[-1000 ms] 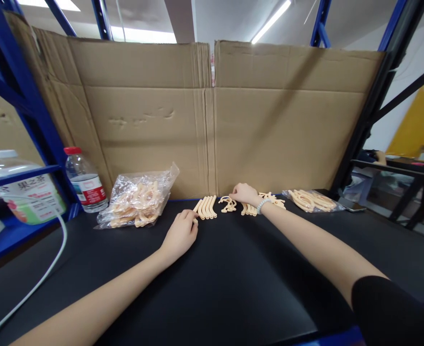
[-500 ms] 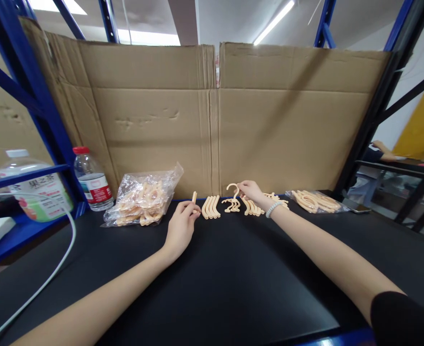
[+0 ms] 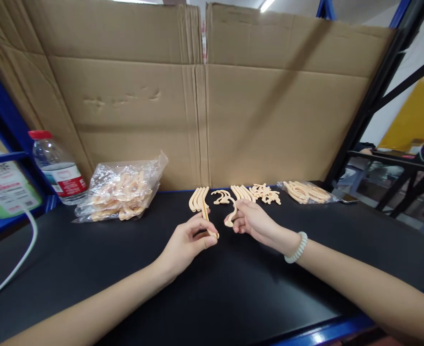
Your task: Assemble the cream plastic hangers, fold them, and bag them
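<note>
My left hand (image 3: 187,241) is closed in a pinch on a long, slightly curved peach plastic strip (image 3: 208,222), held above the black tabletop (image 3: 132,269). My right hand (image 3: 252,221), with a bead bracelet on its wrist, pinches a small hook-shaped peach plastic piece (image 3: 231,215). The two hands are close together, a little apart, near the middle of the table. Just behind them lie a row of curved strips (image 3: 196,198), a small heap of hooks (image 3: 222,196), another row of strips (image 3: 243,192) and a tangle of small parts (image 3: 267,193).
A clear bag of peach parts (image 3: 120,193) lies at the left, another bag (image 3: 303,191) at the right. A water bottle (image 3: 56,168) and a white cable (image 3: 15,262) are far left. Cardboard sheets (image 3: 197,101) wall the back. A blue table edge (image 3: 327,326) runs in front.
Both hands have drawn back from the rows toward me, the left carrying a strip and the right a hook, and have come close together. The camera has tilted down.
</note>
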A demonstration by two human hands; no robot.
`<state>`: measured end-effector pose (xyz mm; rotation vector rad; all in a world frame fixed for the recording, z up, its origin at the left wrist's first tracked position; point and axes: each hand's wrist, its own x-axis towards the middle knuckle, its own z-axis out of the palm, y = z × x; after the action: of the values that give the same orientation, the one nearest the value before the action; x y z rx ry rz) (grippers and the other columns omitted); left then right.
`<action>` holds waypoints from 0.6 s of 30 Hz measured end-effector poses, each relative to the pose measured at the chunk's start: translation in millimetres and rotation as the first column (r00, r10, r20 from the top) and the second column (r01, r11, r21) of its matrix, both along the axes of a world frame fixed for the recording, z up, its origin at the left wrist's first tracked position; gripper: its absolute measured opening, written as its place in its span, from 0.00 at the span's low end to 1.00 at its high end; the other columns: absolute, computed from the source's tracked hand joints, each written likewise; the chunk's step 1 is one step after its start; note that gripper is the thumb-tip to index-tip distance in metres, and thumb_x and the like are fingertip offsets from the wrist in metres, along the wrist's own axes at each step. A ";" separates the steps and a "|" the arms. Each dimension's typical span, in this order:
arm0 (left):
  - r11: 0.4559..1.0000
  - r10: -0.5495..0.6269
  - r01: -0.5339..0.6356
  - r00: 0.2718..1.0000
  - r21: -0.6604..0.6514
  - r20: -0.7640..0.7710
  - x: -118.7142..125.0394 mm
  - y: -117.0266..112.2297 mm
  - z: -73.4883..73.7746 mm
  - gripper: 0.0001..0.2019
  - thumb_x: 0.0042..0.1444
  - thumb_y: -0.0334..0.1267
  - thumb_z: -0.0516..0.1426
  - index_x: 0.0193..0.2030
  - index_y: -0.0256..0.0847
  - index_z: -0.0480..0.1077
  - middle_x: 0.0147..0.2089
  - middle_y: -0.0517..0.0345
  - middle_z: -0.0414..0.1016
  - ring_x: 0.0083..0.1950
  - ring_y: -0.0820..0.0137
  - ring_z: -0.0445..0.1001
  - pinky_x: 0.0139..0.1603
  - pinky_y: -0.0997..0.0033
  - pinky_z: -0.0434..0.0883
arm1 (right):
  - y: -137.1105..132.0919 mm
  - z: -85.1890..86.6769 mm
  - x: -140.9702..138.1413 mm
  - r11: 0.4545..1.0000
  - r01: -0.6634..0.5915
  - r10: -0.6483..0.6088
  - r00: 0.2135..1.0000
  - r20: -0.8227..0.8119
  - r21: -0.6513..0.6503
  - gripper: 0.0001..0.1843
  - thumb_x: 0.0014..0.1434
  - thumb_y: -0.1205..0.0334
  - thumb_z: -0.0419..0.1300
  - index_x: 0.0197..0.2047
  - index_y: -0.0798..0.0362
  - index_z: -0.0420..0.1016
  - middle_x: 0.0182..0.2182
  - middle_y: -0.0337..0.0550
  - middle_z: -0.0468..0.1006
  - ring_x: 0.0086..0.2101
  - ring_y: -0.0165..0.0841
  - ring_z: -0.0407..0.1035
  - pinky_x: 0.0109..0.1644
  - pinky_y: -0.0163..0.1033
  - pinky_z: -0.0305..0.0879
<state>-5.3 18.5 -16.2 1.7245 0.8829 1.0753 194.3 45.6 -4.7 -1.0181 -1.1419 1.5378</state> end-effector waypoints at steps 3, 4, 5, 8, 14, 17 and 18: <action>1.000 0.000 0.000 1.000 -0.028 0.008 -1.9 -0.6 1.5 0.08 0.47 0.40 0.64 0.30 0.38 0.73 0.44 0.49 0.76 0.50 0.58 0.73 0.50 0.59 0.72 | -1.2 -3.9 -0.7 0.998 -0.032 0.033 0.999 0.004 -0.054 0.09 0.71 0.62 0.44 0.36 0.50 0.55 0.27 0.46 0.80 0.18 0.29 0.71 0.18 0.27 0.58; 1.000 0.000 0.000 1.000 -0.014 -0.008 -2.3 -1.2 2.1 0.08 0.48 0.41 0.63 0.30 0.38 0.73 0.43 0.50 0.76 0.46 0.61 0.74 0.49 0.60 0.72 | -1.0 -5.7 -0.5 0.997 -0.048 0.048 0.999 -0.007 -0.065 0.09 0.71 0.62 0.43 0.36 0.50 0.54 0.28 0.46 0.80 0.18 0.29 0.72 0.18 0.27 0.58; 1.000 -0.001 0.001 1.000 0.008 -0.027 -2.5 -2.0 2.6 0.09 0.50 0.42 0.62 0.31 0.38 0.73 0.40 0.52 0.76 0.42 0.63 0.74 0.48 0.61 0.72 | -0.7 -7.5 -0.3 0.996 -0.060 0.059 0.998 -0.023 -0.067 0.09 0.71 0.61 0.43 0.36 0.49 0.54 0.28 0.46 0.81 0.19 0.30 0.73 0.19 0.28 0.60; 0.999 0.001 0.001 0.999 0.046 -0.035 -1.9 -4.2 2.8 0.09 0.55 0.43 0.59 0.34 0.39 0.72 0.33 0.56 0.72 0.37 0.67 0.72 0.44 0.64 0.71 | 0.4 -12.5 0.2 0.995 -0.089 0.086 0.993 -0.084 -0.034 0.09 0.71 0.58 0.46 0.37 0.49 0.53 0.28 0.46 0.80 0.23 0.32 0.75 0.25 0.32 0.67; 1.000 0.023 -0.021 0.983 -0.013 0.180 0.4 -3.8 -2.7 0.32 0.54 0.37 0.61 0.63 0.47 0.51 0.34 0.62 0.71 0.35 0.70 0.73 0.43 0.64 0.73 | -2.7 -14.1 0.3 0.977 -0.201 0.209 0.968 -0.140 0.064 0.21 0.50 0.67 0.70 0.44 0.53 0.65 0.34 0.43 0.80 0.34 0.32 0.77 0.46 0.40 0.73; 0.999 0.011 -0.002 0.977 -0.043 0.214 1.0 -4.4 -3.3 0.49 0.52 0.35 0.62 0.70 0.50 0.31 0.34 0.62 0.72 0.35 0.69 0.74 0.43 0.62 0.73 | -4.9 -13.9 -0.6 0.974 -0.207 0.215 0.972 -0.091 0.091 0.18 0.44 0.67 0.73 0.38 0.57 0.73 0.34 0.42 0.78 0.34 0.31 0.76 0.44 0.37 0.73; 0.999 -0.001 0.012 0.977 -0.050 0.215 1.2 -5.0 -2.9 0.52 0.52 0.34 0.62 0.71 0.51 0.27 0.34 0.63 0.72 0.34 0.69 0.74 0.42 0.62 0.73 | -5.2 -14.2 -1.1 0.974 -0.202 0.210 0.975 -0.069 0.102 0.16 0.44 0.66 0.73 0.36 0.58 0.75 0.32 0.42 0.77 0.32 0.30 0.75 0.40 0.34 0.73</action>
<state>-4.1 13.5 -19.0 1.5345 0.7611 1.2000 193.2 40.4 -18.9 -0.7880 -1.2837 1.6546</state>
